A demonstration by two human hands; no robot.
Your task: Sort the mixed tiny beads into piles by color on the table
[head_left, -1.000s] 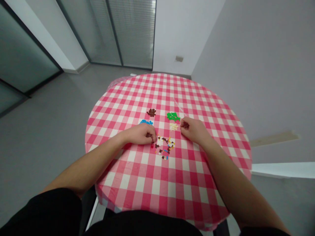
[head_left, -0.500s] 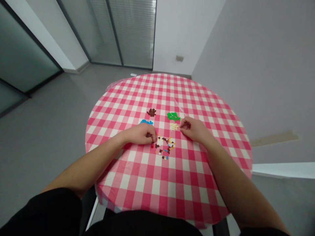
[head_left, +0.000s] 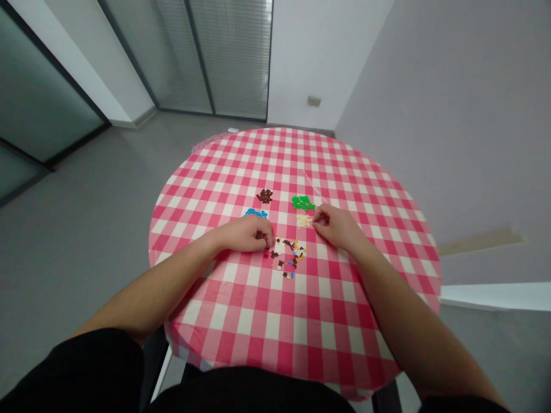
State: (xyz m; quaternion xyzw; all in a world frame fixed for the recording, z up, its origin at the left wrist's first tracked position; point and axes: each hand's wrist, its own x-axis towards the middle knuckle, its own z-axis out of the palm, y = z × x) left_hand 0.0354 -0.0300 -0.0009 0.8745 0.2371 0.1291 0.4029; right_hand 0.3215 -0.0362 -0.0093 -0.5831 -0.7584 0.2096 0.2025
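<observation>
My left hand (head_left: pixel 250 234) rests on the table with fingers curled, at the left edge of a scatter of small mixed pieces (head_left: pixel 289 258) in brown, yellow, white, blue and red. Whatever its fingertips pinch is too small to make out. My right hand (head_left: pixel 334 223) is closed in a pinch at the right side of a cream pile of small pieces (head_left: pixel 304 221); its fingertips hide what they hold, if anything. Just beyond lies a pile of green pieces (head_left: pixel 303 202). Blue pieces (head_left: pixel 256 213) lie behind my left hand, and a heap of brown pieces (head_left: pixel 264 196) sits farther back.
A round table with a red-and-white checked cloth (head_left: pixel 267 327) carries everything. Clear plastic (head_left: pixel 206 141) hangs at its far left edge, near a small white object (head_left: pixel 233 130). Glass partitions (head_left: pixel 235 63) and walls stand beyond.
My right hand has shifted slightly left, closer to the cream pile. My left hand stays in nearly the same place.
</observation>
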